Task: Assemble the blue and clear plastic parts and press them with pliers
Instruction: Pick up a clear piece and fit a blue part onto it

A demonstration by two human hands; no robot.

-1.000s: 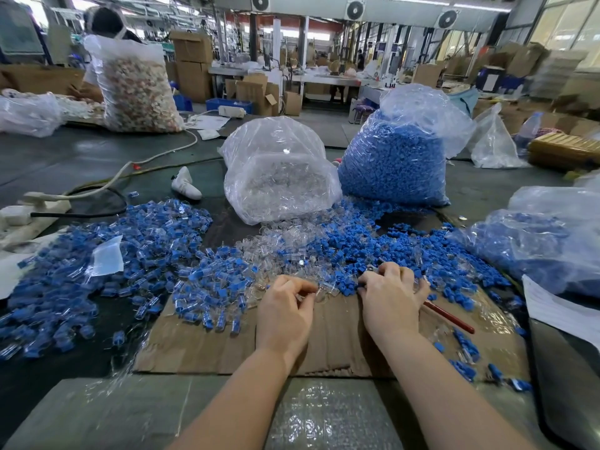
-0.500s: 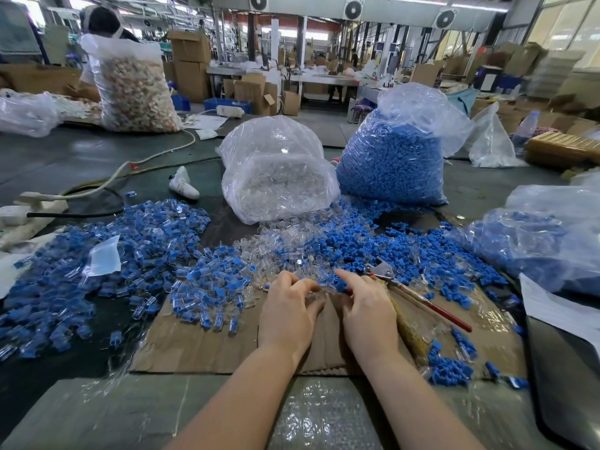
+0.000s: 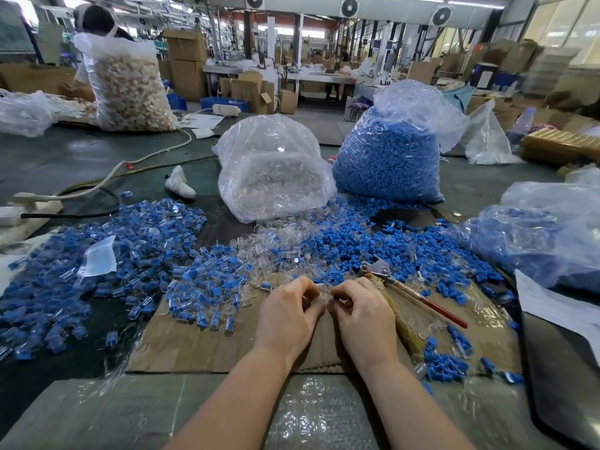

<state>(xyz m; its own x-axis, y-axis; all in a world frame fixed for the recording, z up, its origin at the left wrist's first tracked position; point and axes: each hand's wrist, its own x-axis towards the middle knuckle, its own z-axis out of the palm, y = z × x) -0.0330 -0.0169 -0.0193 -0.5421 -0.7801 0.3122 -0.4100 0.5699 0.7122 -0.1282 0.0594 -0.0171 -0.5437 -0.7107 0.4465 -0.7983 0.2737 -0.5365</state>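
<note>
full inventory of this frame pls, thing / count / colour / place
bag of clear parts: one, clear, centre back.
bag of blue parts: one, blue fill, right of it.
assembled pieces: a heap, blue and clear, left.
loose blue parts: a spread, blue, centre right.
pliers: one, red handle, lying right of the hands.
cardboard sheet: one, brown, under the hands.
mixed-fill bag: one, pale, far left.
left hand: fingers curled on a clear part.
right hand: pinches a small blue part at the clear part.
</note>
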